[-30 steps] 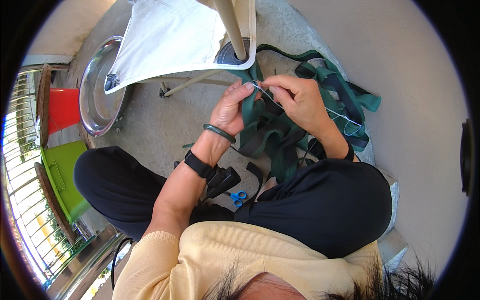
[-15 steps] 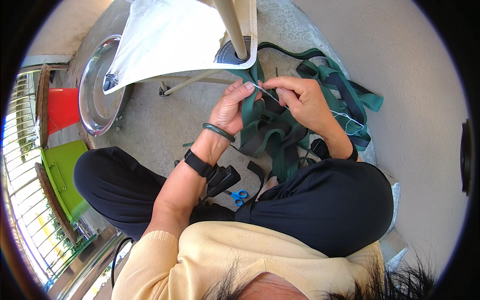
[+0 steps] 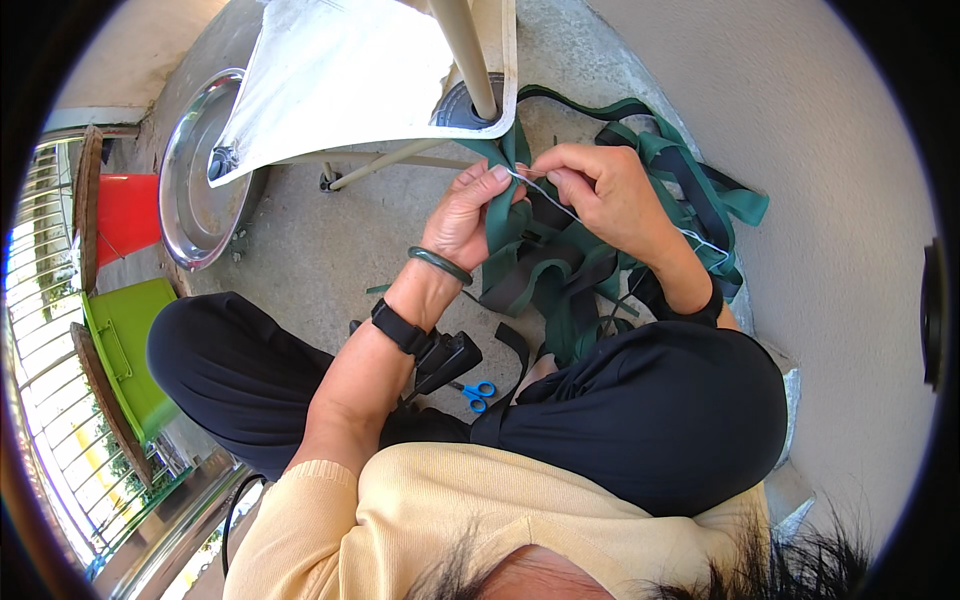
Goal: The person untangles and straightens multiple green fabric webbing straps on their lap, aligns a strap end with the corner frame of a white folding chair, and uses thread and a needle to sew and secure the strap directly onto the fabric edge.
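A green fabric strap (image 3: 501, 212) hangs from the dark corner piece (image 3: 467, 103) of a white-topped stool or small table (image 3: 345, 75). My left hand (image 3: 468, 205) is closed on this strap, thumb on top. White string (image 3: 545, 192) runs from beside the left thumb to under my right hand (image 3: 612, 200), then trails over the strap pile. The right index finger and thumb are bent in a pinch close to the strap; what lies between their tips is too small to make out. A heap of green and black strapping (image 3: 560, 270) lies below and beyond the hands.
Blue-handled scissors (image 3: 479, 393) lie on the concrete floor between my legs. A round metal basin (image 3: 205, 190) stands left of the stool. Farther left are a red container (image 3: 128, 220), a green bin (image 3: 130, 350) and a railing (image 3: 40, 330). A wall (image 3: 830, 200) rises at right.
My right hand has shifted slightly right and up, away from the left hand, and more string shows between them. My left hand keeps its place on the strap.
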Demonstrator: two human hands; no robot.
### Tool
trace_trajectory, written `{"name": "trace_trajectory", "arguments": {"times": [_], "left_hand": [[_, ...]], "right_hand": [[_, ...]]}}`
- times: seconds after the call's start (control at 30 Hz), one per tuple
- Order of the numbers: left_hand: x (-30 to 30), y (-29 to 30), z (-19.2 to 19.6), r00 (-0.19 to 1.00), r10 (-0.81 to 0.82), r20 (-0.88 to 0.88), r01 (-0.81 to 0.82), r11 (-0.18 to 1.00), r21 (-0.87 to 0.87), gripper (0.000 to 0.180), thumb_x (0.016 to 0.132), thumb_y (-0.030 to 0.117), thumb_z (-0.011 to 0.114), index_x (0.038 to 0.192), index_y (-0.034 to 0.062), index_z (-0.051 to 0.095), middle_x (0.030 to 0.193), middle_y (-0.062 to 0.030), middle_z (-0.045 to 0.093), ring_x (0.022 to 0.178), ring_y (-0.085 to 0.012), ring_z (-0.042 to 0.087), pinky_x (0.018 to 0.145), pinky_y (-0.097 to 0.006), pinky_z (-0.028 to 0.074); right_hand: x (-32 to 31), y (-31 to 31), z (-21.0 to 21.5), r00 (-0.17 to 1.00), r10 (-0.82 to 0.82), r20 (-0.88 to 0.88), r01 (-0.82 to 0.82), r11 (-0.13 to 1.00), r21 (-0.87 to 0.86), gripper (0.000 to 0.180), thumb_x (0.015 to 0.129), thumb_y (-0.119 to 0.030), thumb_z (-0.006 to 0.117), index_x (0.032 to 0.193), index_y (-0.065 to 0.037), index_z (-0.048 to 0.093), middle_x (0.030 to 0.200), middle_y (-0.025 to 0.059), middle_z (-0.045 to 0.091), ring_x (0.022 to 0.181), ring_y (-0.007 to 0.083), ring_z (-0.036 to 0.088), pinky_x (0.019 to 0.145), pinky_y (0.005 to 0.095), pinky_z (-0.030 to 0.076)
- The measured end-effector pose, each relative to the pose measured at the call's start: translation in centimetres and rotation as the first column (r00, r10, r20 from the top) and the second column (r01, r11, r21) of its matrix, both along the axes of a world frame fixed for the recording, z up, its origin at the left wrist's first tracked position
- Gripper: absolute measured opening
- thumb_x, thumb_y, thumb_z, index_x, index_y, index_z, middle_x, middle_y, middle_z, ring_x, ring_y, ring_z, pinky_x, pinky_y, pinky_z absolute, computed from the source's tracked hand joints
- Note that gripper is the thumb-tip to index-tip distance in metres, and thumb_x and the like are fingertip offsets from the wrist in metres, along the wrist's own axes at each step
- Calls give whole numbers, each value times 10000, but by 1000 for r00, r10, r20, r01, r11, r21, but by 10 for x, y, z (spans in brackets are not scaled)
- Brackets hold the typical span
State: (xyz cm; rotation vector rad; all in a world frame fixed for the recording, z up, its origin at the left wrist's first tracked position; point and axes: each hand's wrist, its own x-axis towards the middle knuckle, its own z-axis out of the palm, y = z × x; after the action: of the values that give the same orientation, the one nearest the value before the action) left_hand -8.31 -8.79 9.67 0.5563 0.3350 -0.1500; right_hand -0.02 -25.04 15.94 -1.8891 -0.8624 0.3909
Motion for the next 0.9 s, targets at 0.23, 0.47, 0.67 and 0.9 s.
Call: {"name": "trace_trajectory", "arguments": {"times": [0.23,0.47,0.67,0.9], "left_hand": [[-1,-1,1,1000,16,18,-16,999,-35,180,810,103,617,941,-11,570,871,-71,618,751,-118,587,708,-240,497],[-1,-2,-5,996,6,88,7,990,-144,162,817,74,602,951,-5,557,893,-82,623,808,-132,587,727,-257,496],[-1,-2,4,1000,23,-3,-23,999,-23,122,821,66,597,930,17,570,849,-51,623,764,-124,591,719,-252,493],[-1,-3,12,1000,25,-12,-24,998,65,105,818,92,618,895,30,581,817,-38,621,721,-96,576,685,-224,485]], "right_hand": [[5,2,7,948,58,312,-19,992,-129,68,784,-105,559,808,-99,622,681,119,599,626,319,569,534,370,433],[3,13,0,954,38,296,-29,999,-34,71,771,-98,550,791,-102,618,674,115,593,627,318,570,530,376,430],[1,21,2,911,91,401,-67,995,-75,53,751,-24,571,792,-50,592,685,123,589,613,289,582,520,323,441],[4,15,1,981,14,192,-6,999,-42,47,774,-32,585,822,-33,583,673,70,592,563,177,558,512,279,422]]}}
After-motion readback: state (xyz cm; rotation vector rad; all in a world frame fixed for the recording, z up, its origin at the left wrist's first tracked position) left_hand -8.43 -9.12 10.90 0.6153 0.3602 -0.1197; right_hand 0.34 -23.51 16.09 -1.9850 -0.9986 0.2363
